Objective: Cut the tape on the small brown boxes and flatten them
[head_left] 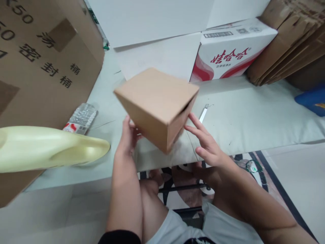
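Observation:
A brown cardboard box (154,98), tilted with one corner toward me, is off the covered surface or resting on an edge; its underside is hidden. My left hand (127,135) grips the box low on its left side, the fingers curled partly behind and beneath it. On the other side, my right hand (207,142) has its fingers spread, with the fingertips at the box's right edge, seemingly just touching it. A narrow dark gap shows along the box's right upper edge. Just beyond my right fingers lies a slim utility knife (203,113).
A large printed carton (45,64) stands at left, beside a crumpled plastic bottle (82,117) and a pale yellow curved object (53,149). At the back are a white-and-red carton (231,54) and folded brown paper bags (286,51). Something blue (312,101) sits far right.

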Tool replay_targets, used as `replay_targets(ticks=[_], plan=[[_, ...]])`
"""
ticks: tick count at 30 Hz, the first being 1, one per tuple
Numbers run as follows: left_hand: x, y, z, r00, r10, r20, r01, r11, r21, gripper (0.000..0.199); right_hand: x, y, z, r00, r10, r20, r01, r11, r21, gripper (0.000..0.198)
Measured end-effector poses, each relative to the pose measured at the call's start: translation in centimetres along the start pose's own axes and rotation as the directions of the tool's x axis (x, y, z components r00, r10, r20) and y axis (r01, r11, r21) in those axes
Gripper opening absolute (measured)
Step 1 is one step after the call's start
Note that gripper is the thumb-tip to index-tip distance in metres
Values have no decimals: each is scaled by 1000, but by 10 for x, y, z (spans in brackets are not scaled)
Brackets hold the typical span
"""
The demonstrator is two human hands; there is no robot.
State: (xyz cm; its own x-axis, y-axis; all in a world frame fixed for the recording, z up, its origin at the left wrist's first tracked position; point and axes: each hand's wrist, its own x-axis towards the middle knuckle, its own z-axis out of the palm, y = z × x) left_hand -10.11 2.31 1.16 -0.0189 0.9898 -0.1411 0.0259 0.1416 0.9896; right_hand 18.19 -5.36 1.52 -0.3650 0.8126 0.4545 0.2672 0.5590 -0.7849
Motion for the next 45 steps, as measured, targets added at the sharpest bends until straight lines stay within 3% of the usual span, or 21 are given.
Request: replay_targets(ticks=[1, 3, 5, 9, 13, 15, 17, 18, 20, 23, 26, 28, 30, 32, 34, 37, 41, 45], plan=[[-3, -1, 5, 982, -126, 138, 122, 992, 37, 80, -1, 0, -1, 1000, -27, -16, 26, 999, -20, 56], [-10, -1, 12, 893, -307, 329, 289, 952, 104, 82, -3, 2, -1, 996, -38, -75, 35, 998, -46, 58], [-14, 1, 16, 821, -388, 420, 347, 922, 173, 79, -5, 4, -1, 988, -9, -156, 1, 999, -50, 56], [-19, 8, 20, 751, -542, 377, 434, 835, 337, 82, -5, 5, -5, 973, 90, -214, -100, 994, -39, 42], [-22, 11, 25, 765, -590, 259, 419, 760, 496, 62, -2, 5, -8, 978, 119, -171, -129, 991, -47, 39], [-23, 9, 26, 855, -489, 172, 322, 761, 562, 48, -1, 6, -6, 983, 115, -143, -123, 991, -49, 38], [-25, 8, 27, 974, -226, 8, 183, 808, 561, 37, -2, 6, -3, 986, 116, -120, -122, 992, -39, 39], [-27, 7, 27, 996, -55, -71, 84, 847, 525, 36, -3, 5, -1, 987, 116, -114, -120, 992, -33, 39], [-31, 7, 29, 958, 251, -138, -172, 889, 424, 43, -5, 2, 2, 988, 113, -108, -116, 993, -23, 40], [-38, 6, 37, 858, 511, 44, -493, 797, 348, 54, -8, -3, 2, 994, 92, -66, -94, 995, -24, 41], [-44, -1, 47, 813, 538, 225, -579, 697, 423, 61, -8, 4, -7, 993, 106, -59, -108, 993, -42, 43], [-45, -7, 52, 819, 517, 250, -571, 682, 457, 68, -6, 18, -17, 963, 222, -156, -242, 962, -128, 43], [-45, -12, 54, 826, 509, 241, -559, 689, 462, 74, -5, 37, -27, 879, 395, -268, -462, 845, -268, 46], [-44, -14, 54, 828, 509, 234, -556, 693, 460, 78, -6, 53, -34, 783, 546, -298, -622, 665, -413, 52], [-44, -14, 53, 831, 507, 231, -552, 694, 462, 79, -7, 61, -36, 734, 629, -257, -650, 540, -535, 53], [-45, -13, 54, 832, 504, 232, -549, 690, 472, 77, -8, 60, -35, 721, 669, -181, -597, 467, -653, 41], [-46, -12, 54, 834, 502, 230, -546, 686, 481, 76, -7, 47, -38, 709, 690, -147, -593, 470, -654, 31], [-45, -12, 55, 834, 502, 229, -546, 687, 481, 77, -10, 32, -48, 748, 637, -188, -659, 679, -323, 42]])
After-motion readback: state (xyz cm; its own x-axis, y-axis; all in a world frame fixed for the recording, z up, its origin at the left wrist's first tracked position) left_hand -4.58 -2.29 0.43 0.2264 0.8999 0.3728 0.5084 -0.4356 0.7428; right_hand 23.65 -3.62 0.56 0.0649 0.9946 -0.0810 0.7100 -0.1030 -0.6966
